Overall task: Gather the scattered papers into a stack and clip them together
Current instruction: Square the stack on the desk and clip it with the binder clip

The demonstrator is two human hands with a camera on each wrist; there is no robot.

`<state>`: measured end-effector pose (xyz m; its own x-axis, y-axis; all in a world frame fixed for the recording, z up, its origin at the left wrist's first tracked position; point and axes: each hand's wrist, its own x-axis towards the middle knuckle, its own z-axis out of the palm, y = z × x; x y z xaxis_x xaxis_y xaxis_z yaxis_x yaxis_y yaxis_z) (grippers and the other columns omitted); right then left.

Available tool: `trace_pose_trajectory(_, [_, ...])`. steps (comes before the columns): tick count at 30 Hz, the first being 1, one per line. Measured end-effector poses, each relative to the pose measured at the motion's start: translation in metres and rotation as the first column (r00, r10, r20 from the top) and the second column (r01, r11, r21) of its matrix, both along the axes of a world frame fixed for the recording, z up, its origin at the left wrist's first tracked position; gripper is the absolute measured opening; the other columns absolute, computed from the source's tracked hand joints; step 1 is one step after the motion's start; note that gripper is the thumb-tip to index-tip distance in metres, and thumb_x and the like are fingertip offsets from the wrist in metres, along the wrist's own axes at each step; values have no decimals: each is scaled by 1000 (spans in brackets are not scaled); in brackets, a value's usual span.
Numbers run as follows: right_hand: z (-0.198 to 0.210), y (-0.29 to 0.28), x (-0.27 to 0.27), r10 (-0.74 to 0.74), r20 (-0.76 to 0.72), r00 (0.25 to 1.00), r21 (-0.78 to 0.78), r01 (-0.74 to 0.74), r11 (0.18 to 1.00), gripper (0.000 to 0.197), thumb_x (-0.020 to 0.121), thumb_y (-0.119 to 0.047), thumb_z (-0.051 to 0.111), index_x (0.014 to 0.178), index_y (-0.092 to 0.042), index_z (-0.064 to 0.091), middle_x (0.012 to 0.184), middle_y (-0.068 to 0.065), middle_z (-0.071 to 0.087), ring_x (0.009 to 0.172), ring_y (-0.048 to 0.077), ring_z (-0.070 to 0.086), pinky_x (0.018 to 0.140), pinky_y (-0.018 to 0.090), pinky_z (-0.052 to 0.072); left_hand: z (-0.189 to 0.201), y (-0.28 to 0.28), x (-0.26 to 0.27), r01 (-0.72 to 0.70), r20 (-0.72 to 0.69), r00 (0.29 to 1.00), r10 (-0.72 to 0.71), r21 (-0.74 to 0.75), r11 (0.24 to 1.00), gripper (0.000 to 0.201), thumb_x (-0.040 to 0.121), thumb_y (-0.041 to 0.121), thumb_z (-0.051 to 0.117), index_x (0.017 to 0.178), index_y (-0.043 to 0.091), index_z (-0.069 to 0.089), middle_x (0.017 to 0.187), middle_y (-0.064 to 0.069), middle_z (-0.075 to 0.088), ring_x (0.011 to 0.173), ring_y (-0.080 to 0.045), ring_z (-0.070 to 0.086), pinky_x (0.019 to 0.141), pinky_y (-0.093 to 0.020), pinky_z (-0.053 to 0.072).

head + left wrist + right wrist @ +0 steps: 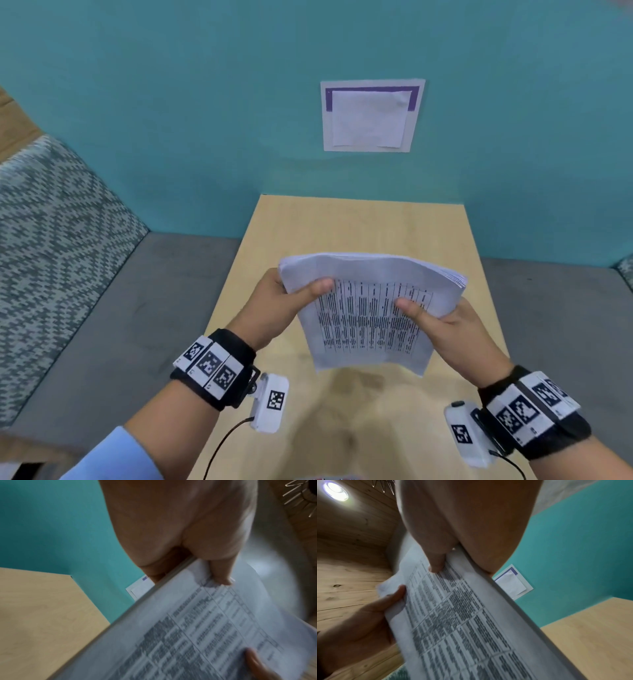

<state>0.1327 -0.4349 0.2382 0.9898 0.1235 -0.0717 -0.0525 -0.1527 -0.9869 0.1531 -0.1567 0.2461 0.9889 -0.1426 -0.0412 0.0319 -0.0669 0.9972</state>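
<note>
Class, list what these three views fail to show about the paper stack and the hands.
- Printed table on the paper stack: blurred in every view, unreadable.
- Left hand and right hand fingers: behind the stack in the head view.
- A clip: none visible.
- Wall notice: its front sheet looks blank.

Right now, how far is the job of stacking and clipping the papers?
Gathering looks done: the left hand and right hand hold one stack of white printed papers above the light wooden table. Clipping remains; no clip is visible on the stack.
</note>
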Motion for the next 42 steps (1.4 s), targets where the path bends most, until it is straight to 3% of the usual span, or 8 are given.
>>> trace_pose_trajectory(4, [-14,7,-1,-114,58,992,-24,116,993,16,97,-19,71,99,-34,76,98,-18,82,92,-4,75,81,12,57,-6,-18,-7,-174,33,984,175,-19,984,8,94,12,77,99,11,83,91,5,84,82,-4,77,76,-19,58])
trace_pose_trajectory(11, [-10,3,13,-102,38,994,-17,102,995,16,95,-27,72,104,-17,81,105,10,83,107,32,76,98,54,59,5,-11,10,-97,62,993,97,-5,995,12,87,14,80,93,25,83,90,15,84,85,-1,78,78,-21,61])
trace_pose_trajectory(22, [-51,18,21,-229,174,958,-86,246,965,20,93,-5,74,97,-24,74,84,-42,73,85,-23,66,82,3,48,-42,-22,30,-49,87,995,48,9,999,12,86,13,87,96,18,82,86,13,78,80,-4,69,75,-19,54])
trace_pose_trajectory(25, [-109,24,21,-289,-68,955,-123,280,952,7,88,-31,81,83,-26,78,77,-14,81,72,-4,72,85,39,62,-100,-34,27,-57,-131,988,79,165,985,19,84,28,91,98,18,82,91,7,82,81,-8,73,81,-31,62])
trace_pose_trajectory(29, [-142,24,29,-347,-146,926,-160,324,932,82,66,-83,70,85,-3,73,88,26,77,83,39,75,84,55,60,-144,-31,32,-145,-229,952,205,253,956,48,66,71,86,94,33,81,102,-7,84,102,-27,79,92,-56,63])
trace_pose_trajectory(33, [-124,20,36,-293,-66,954,-50,290,956,12,88,-41,78,80,-32,80,86,0,83,76,8,74,84,24,60,-134,-32,45,-210,-76,971,227,183,960,15,74,58,86,84,53,77,96,-3,84,91,-21,79,89,-42,64])
trace_pose_trajectory(39, [-162,21,43,-320,-168,932,-163,294,942,71,75,-69,71,74,2,67,70,23,71,65,37,67,68,43,59,-169,-25,49,-93,-211,963,165,314,945,106,56,94,74,91,-6,70,78,-15,74,71,-17,60,70,-41,57])
trace_pose_trajectory(42, [-155,17,58,-275,-202,940,-171,243,955,82,72,-73,72,72,9,62,62,15,64,57,24,60,62,37,53,-162,-13,62,-45,-234,963,130,336,941,101,59,91,75,91,-5,72,84,-12,75,74,-18,66,75,-40,58])
